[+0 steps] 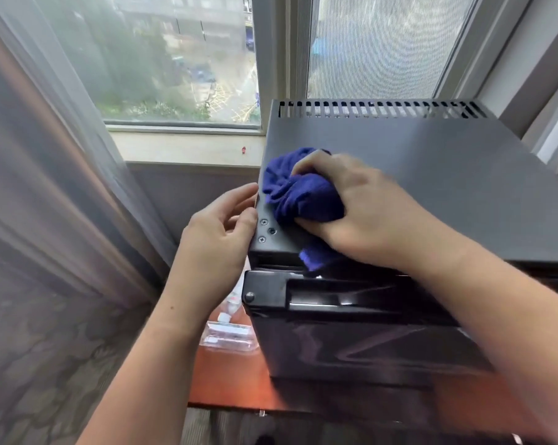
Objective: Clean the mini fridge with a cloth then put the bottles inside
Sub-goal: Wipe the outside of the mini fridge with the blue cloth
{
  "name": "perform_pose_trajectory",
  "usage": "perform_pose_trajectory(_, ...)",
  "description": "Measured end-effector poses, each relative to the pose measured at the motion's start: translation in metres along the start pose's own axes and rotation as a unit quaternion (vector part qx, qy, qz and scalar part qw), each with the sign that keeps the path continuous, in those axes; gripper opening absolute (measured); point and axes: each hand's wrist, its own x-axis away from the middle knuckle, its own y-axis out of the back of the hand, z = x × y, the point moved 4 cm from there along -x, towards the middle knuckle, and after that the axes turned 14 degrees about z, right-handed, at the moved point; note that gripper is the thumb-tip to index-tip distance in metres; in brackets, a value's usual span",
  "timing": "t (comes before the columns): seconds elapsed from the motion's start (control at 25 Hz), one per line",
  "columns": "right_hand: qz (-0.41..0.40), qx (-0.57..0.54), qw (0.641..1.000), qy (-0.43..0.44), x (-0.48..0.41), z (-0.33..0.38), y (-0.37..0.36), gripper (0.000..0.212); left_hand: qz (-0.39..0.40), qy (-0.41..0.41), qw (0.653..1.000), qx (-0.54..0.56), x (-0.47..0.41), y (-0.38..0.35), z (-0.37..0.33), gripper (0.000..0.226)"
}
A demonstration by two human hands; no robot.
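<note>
We see the right hand [361, 213] on the top of the mini fridge [431, 175], near its front left corner. Its grip is closed around a bunched blue cloth [300, 197]: the fingers curl over the cloth and the thumb holds it from the near side, and the cloth is pressed flat to the dark grey top panel. One loose end of the cloth hangs over the front edge, just above the door [351, 342], which is closed.

The left hand [219, 232] is at the upper left edge of the fridge. Its grip is relaxed and holds nothing; the thumb and fingertips only touch the edge, beside two small screws [263, 222].

The fridge stands on a reddish wooden tabletop [226, 380]. To the left of the fridge, partly hidden behind the left forearm, clear plastic bottles [229, 329] lie on the tabletop, outside the fridge. We can see one white cap, but we cannot tell how many bottles there are.

A row of vent slots [377, 109] runs along the back of the top panel. Behind the fridge is a window [162, 59], and a thin curtain [46, 187] hangs on the left.
</note>
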Motion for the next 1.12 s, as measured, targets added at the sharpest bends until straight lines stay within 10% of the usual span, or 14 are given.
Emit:
perform_pose_trajectory(0.36,-0.041,-0.056,0.997,0.037,0.023,0.014,-0.016,0.034,-0.01,0.016,1.0,-0.002,0.011,0.003,0.009,0.035)
perform_pose_trajectory(0.84,-0.228,-0.022,0.943,-0.242,0.16,-0.142,0.086,0.049,0.009,-0.049,0.992,-0.119,0.012,-0.061,-0.071,0.021)
perform_pose_trajectory(1.12,-0.209,0.013,0.941,-0.265,0.14,-0.137,0.084,0.045,-0.006,-0.067,0.986,-0.15,0.009,-0.086,-0.072,0.022)
